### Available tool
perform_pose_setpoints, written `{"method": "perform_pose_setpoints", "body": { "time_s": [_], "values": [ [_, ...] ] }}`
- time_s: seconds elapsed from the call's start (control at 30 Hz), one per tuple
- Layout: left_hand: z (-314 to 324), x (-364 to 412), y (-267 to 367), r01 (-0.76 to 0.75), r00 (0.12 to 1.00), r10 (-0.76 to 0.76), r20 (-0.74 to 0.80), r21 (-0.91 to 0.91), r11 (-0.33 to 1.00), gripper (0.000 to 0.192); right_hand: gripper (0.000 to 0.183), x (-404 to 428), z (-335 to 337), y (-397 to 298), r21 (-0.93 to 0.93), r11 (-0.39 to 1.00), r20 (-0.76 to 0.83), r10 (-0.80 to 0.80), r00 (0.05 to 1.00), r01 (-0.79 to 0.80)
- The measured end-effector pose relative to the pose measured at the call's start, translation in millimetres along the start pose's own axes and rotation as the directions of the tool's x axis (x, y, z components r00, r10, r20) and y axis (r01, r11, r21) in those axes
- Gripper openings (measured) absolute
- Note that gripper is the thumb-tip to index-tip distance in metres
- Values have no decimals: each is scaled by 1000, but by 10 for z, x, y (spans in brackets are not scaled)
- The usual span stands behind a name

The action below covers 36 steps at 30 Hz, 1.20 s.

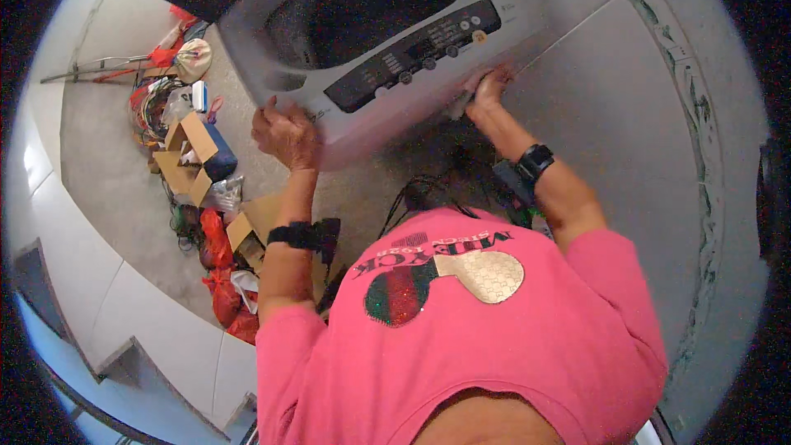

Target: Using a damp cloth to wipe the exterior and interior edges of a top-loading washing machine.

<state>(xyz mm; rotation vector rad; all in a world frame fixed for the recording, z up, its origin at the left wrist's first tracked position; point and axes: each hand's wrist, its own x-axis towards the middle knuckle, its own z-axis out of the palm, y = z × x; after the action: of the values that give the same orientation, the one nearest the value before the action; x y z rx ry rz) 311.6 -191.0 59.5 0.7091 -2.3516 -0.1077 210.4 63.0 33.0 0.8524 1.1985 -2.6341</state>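
Observation:
A light grey top-loading washing machine (pixel 346 127) fills the upper middle of the view, its dark control panel (pixel 414 55) facing me and its round tub opening (pixel 371 6) beyond. At the near left corner of the top, my left hand (pixel 289 135) rests against the casing with its fingers bent; its palm is hidden. My right hand (pixel 489 94) is at the front face, low on the right, with a pale crumpled cloth or similar thing (pixel 460 105) by its palm. Blur hides the fingertips.
On the floor at left lie an open cardboard box (pixel 179 176), a coil of wires (pixel 148 105), red plastic bags (pixel 216 241) and a metal crutch-like frame (pixel 111 63). A tiled wall (pixel 605 105) stands close on the right. Stair edges (pixel 142 352) show at lower left.

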Motion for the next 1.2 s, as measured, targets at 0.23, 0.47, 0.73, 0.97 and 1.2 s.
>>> {"method": "perform_pose_setpoints", "body": {
  "time_s": [0.23,0.47,0.73,0.97,1.2],
  "values": [
    [91,60,240,65,997,-72,-27,-198,978,31,46,-220,145,771,120,972,-237,228,944,-204],
    [274,114,401,325,929,-371,-11,-458,827,36,32,-180,429,1098,20,969,-546,218,809,-247],
    [151,-531,102,767,636,-615,466,-465,441,37,27,-327,410,1384,-18,829,-501,476,722,-559],
    [-189,-384,-309,855,489,-595,638,-484,184,34,30,-1148,897,789,126,666,123,725,678,-735],
    [-588,557,-497,683,702,-270,659,-516,516,26,28,-879,1201,70,-613,684,377,693,614,-395]
  ]
}}
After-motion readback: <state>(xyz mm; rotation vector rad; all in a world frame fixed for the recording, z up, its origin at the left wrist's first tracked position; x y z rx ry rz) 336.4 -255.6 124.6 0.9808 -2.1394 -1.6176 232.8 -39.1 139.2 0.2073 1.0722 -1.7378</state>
